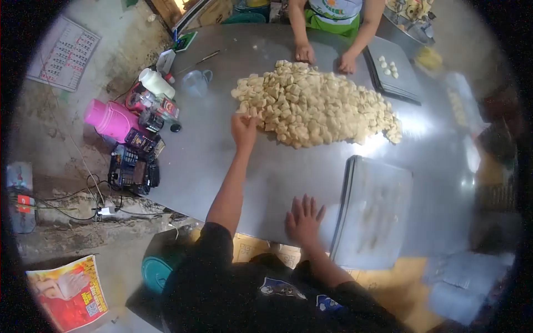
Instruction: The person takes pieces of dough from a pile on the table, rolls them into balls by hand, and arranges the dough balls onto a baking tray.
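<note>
A broad heap of pale dough pieces [316,105] lies on the metal table. My left hand [244,132] reaches to the heap's near left edge, its fingers closed on a dough piece there; the fingertips are partly hidden among the pieces. Near the front edge, my right hand [305,221] lies flat on the tabletop with its fingers spread and nothing in it. Just right of that hand is a stack of metal baking trays [377,211].
Across the metal table [194,161], a co-worker's two hands [327,58] rest by the heap. Another tray stack [394,72] bears several dough pieces. Along the left side are a pink pail [111,119], a white bottle [156,83], a clear jug [195,83] and a black crate [133,169].
</note>
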